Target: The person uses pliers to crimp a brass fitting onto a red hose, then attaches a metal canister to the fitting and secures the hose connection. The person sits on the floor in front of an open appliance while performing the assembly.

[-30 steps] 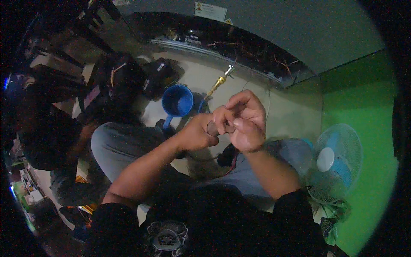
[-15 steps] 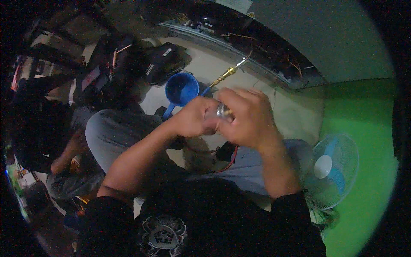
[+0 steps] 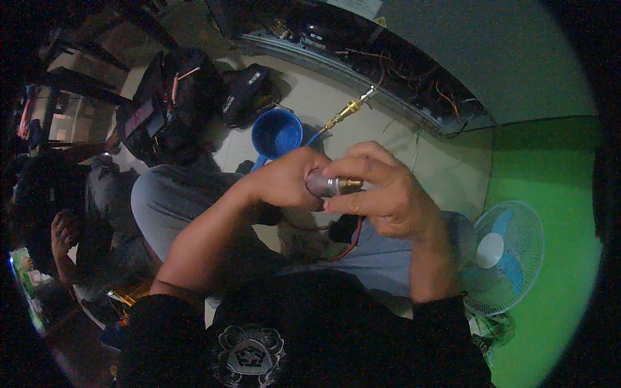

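My left hand [image 3: 284,180] is closed round the body of a small greyish cylinder with a silver collar and a brass tip [image 3: 349,185]. The tip points to the right. My right hand [image 3: 385,194] has its fingers and thumb on either side of the collar, pinching it from above and below. Much of the cylinder's body is hidden in the left fist. Just beyond the hands, a brass coupling [image 3: 343,115] on a blue hose joins a thin metal tube at the appliance's base. A blue dipper [image 3: 277,132] stands on the floor beside the left hand.
Black bags [image 3: 249,94] lie at the back left. A dark open appliance compartment [image 3: 388,71] with thin copper tubes runs across the back. A fan [image 3: 501,252] stands at the right by the green wall. A red hose [image 3: 352,242] passes near my legs. Another person's hand [image 3: 63,233] is at far left.
My right hand has opened out from its closer wrap and shifted slightly right, so the collar and brass tip show. At far left, the other person's hand has moved left and risen.
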The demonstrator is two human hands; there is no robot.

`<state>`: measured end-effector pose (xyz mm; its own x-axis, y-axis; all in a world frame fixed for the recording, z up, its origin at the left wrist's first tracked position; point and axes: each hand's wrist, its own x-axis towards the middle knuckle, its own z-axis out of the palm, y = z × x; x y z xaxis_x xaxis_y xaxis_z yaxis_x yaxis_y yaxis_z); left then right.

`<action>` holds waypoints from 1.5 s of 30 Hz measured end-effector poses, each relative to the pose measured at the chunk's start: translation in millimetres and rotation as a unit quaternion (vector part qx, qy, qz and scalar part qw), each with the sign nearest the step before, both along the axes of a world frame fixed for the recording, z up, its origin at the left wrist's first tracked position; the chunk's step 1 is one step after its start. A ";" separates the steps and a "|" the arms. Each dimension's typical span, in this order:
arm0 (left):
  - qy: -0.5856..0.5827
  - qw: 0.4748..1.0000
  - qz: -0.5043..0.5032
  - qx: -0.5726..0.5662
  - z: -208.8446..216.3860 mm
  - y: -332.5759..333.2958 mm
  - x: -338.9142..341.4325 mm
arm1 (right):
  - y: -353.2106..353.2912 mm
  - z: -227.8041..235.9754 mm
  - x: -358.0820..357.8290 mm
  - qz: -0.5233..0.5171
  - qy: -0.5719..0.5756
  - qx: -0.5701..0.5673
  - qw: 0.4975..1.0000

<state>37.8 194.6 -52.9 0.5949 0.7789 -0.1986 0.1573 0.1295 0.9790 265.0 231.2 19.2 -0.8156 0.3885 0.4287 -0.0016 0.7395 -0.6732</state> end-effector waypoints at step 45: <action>0.055 0.996 0.059 0.044 3.4 -30.8 4.0 | -13.2 -24.8 2.7 -0.075 0.103 -0.499 0.857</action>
<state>41.8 163.7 -49.4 0.4759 0.8598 -0.1853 0.2533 0.0677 0.9650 267.7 218.0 -5.6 -0.6717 0.7392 -0.0493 -0.1508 -0.2016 -0.9678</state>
